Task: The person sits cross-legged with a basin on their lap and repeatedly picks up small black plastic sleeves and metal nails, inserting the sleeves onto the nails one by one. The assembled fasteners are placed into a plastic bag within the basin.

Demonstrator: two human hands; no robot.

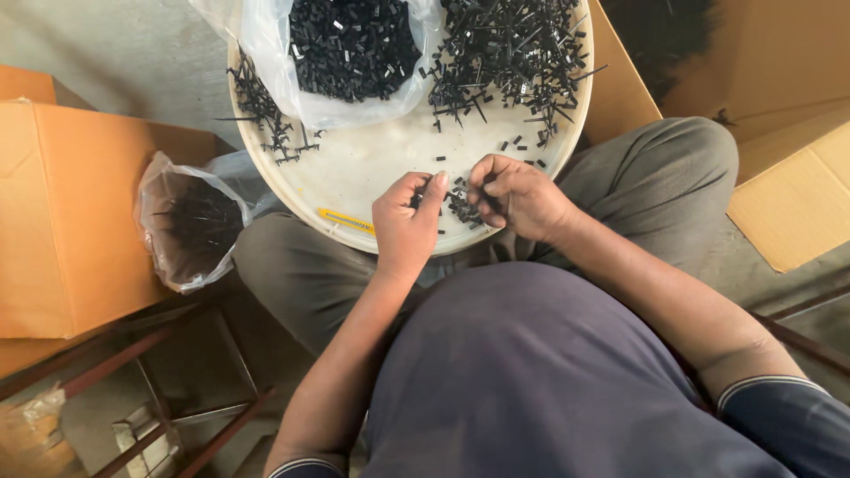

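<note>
Both hands worked at the near edge of the tray (372, 164), which sat on my lap. Left hand (405, 226) was pinched narrow, thumb and forefinger closed on a small black part (414, 202). Right hand (518, 196) was curled over a small cluster of the same black bits (460, 206); couldn't tell what, if anything, sat inside its fingers.

Handling, my read: the parts looked like light, stiff moulded plastic, tiny and easy to drop, so fingertip pinch across the body, one at a time.

The sprues (509, 49) piled at the tray's far right edge looked thin, springy and tangled; best taken by the stem. Loose pieces filled a clear bag (354, 49) at the far edge. A second bag (190, 221) hung off the tray's left.
</note>
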